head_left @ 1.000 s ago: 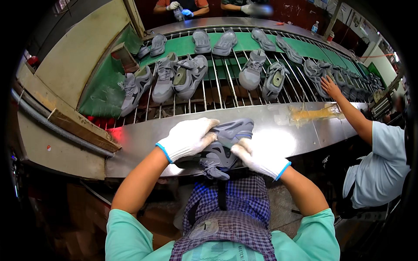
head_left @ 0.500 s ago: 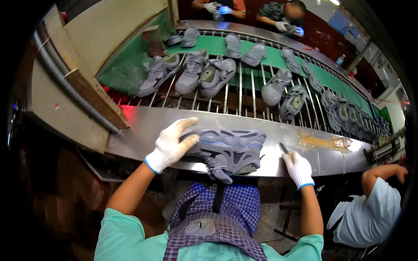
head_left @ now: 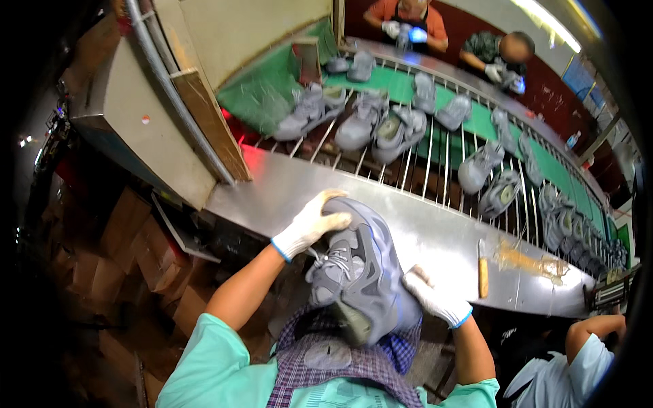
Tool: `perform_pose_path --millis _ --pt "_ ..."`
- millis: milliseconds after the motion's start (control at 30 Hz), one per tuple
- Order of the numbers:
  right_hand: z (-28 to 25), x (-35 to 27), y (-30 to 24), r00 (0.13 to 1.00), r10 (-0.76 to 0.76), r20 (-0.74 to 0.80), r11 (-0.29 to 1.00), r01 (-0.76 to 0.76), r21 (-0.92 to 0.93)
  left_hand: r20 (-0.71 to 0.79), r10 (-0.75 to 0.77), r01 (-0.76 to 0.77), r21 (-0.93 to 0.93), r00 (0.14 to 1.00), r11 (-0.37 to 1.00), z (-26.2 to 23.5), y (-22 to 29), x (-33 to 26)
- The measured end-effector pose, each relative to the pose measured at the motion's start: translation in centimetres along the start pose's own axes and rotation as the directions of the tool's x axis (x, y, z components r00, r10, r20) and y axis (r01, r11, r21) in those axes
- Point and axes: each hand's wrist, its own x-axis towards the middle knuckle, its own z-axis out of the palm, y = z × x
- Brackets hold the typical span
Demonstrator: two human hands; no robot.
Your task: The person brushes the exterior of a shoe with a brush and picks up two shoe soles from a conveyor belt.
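The big grey shoe [head_left: 364,272] was up close to the person's body, over the near edge of the shiny metal table [head_left: 299,180] and in front of the checked apron [head_left: 333,370]. It was tipped, with its toe up and away from the person and its heel down low. Its top was made of different greys, some light and some dark, put together in curvy bits. Pale grey laces went back and forth over the front, on the left side of the shoe. Down near the heel, the hole for the foot showed a dull green inside. The sole was thick and smooth, with wavy bumps all along its side, and it had a bluish look in places.

The left hand [head_left: 315,221], in a white glove with a blue edge, held the shoe by the toe. Its fingers went over the tip and its thumb pressed on the side, so the grip was only as wide as the toe. The right hand [head_left: 439,296] had a glove just like it and was right by the sole, near the heel end. Its fingers looked bent, but I can't tell if it was gripping the shoe.

A tool with a tan handle [head_left: 483,277] lay on the table, to the right of the right hand. More grey shoes [head_left: 401,132] sat on the metal rods behind the table.
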Motion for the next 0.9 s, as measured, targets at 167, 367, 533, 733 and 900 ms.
perform_pose_path --millis 167,367,533,733,900 --pt "3.8 -0.4 1.9 0.983 0.051 0.174 0.803 -0.144 0.579 0.048 -0.003 0.012 -0.186 0.999 0.982 7.1 0.1 0.1" --pt "1.2 -0.4 2.9 0.931 0.090 0.355 0.697 -0.313 0.645 0.133 -0.011 -0.002 0.100 0.991 0.995 10.3 1.8 2.0" --pt "-1.3 -0.1 -2.3 0.879 0.282 0.385 0.773 -0.446 0.452 0.102 -0.087 0.071 0.148 0.991 0.986 10.6 3.4 2.3" --pt "-1.1 1.1 -2.5 0.869 0.297 0.396 0.785 -0.458 0.416 0.093 -0.117 0.107 0.107 0.989 0.989 9.4 2.8 2.6" --pt "-1.1 1.4 0.4 0.882 0.203 0.426 0.734 -0.424 0.530 0.131 -0.030 0.012 0.133 0.991 0.991 9.4 2.3 3.0"
